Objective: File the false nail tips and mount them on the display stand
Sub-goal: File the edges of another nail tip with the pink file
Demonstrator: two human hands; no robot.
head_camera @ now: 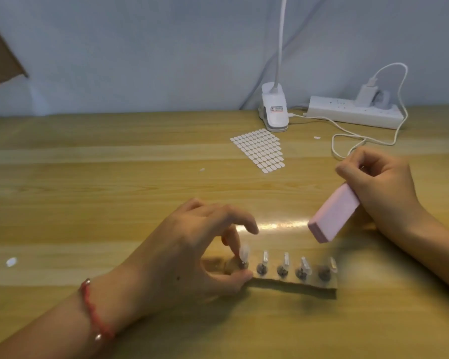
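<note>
A clear display stand lies on the wooden table in front of me, with several upright pegs on dark bases. Each peg carries a clear false nail tip; the leftmost nail tip stands beside my fingers. My left hand pinches the leftmost peg between thumb and a finger at its base. Up and to the right, my right hand grips a pink block nail file, whose free end slants down toward the stand without touching it.
A sheet of white adhesive tabs lies beyond the stand. A clip lamp, a white power strip and a looping white cable sit at the back right. Small loose bits lie at the left.
</note>
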